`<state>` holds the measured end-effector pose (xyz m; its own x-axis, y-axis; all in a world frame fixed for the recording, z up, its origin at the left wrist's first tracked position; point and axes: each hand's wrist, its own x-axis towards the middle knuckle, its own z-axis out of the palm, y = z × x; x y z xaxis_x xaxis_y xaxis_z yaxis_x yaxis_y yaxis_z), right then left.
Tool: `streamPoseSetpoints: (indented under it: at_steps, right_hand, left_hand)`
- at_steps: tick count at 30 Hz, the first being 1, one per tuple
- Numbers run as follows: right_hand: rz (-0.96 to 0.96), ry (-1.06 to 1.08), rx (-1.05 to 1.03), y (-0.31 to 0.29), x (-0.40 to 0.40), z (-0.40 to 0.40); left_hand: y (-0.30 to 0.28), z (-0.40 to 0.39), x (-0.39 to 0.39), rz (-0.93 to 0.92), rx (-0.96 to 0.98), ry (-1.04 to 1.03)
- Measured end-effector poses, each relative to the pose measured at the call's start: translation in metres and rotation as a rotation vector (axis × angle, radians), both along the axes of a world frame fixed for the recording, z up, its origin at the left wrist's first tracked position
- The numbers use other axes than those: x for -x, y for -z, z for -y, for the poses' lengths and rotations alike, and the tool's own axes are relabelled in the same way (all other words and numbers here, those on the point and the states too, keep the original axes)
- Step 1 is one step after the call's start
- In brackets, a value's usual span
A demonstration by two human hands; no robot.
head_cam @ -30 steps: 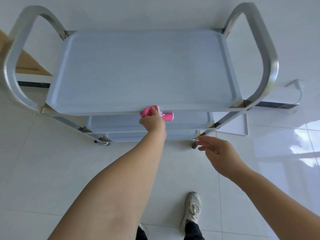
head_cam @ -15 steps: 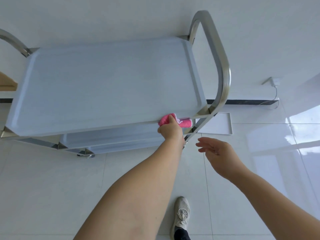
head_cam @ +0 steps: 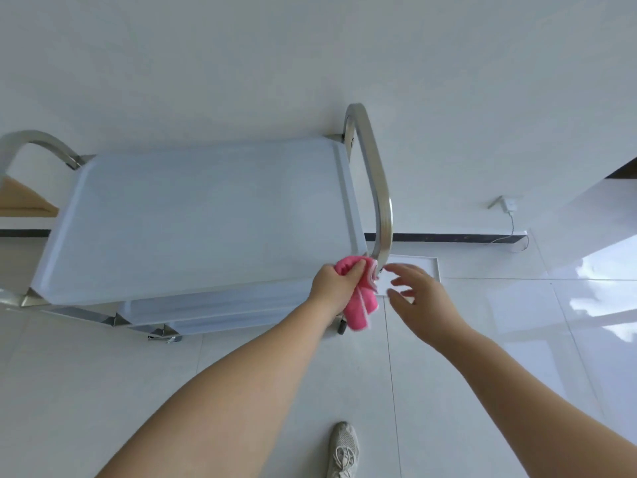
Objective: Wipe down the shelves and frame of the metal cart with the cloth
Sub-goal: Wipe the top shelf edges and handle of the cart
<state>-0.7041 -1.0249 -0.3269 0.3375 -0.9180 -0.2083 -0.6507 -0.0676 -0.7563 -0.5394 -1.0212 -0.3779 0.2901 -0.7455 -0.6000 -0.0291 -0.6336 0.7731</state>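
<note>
A metal cart with a pale blue-grey top shelf (head_cam: 206, 219) stands before me, with lower shelves (head_cam: 220, 308) showing under its near edge. Its right steel handle (head_cam: 375, 181) arches up from the near right corner. My left hand (head_cam: 332, 284) grips a pink cloth (head_cam: 360, 301) at that corner, by the foot of the handle, and the cloth's loose end hangs down. My right hand (head_cam: 418, 298) hovers just right of the cloth, fingers spread, holding nothing.
The left steel handle (head_cam: 31, 143) curves up at the far left. A white tray (head_cam: 424, 267) lies on the tiled floor behind the cart's right end. A charger and cable (head_cam: 508, 215) hang on the wall. My shoe (head_cam: 343, 450) is below.
My left hand slid the cloth rightward along the top shelf's near edge to the right corner, where it now hangs loose. My right hand rose toward it. The view shifted right.
</note>
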Motion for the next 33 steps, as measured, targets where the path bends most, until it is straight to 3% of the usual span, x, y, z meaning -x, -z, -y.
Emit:
streamPoseSetpoints:
  at_steps: [4,11,17,24,29,33]
  right_hand:
    - [-0.040,-0.189,0.123,-0.052,-0.005,0.009]
    - [-0.042,-0.106,0.171,-0.093,-0.011,0.034]
    - [-0.130,0.153,0.080,-0.095,-0.003,0.053]
    - [-0.073,0.312,0.158,-0.086,-0.019,0.061]
    - [-0.051,0.365,0.272,-0.084,-0.025,0.095]
    - [-0.275,0.369,0.166,-0.063,-0.029,0.128]
  left_hand:
    - [-0.071,-0.008,-0.005,0.125,0.087,0.296]
    - [-0.129,-0.018,-0.046,0.168,0.132,0.473]
    - [-0.135,-0.009,-0.087,0.037,0.197,0.451]
    - [-0.129,0.019,-0.096,0.186,0.306,0.347]
    - [-0.127,0.060,-0.095,0.091,0.329,0.290]
    - [-0.103,0.085,-0.084,0.122,0.207,0.366]
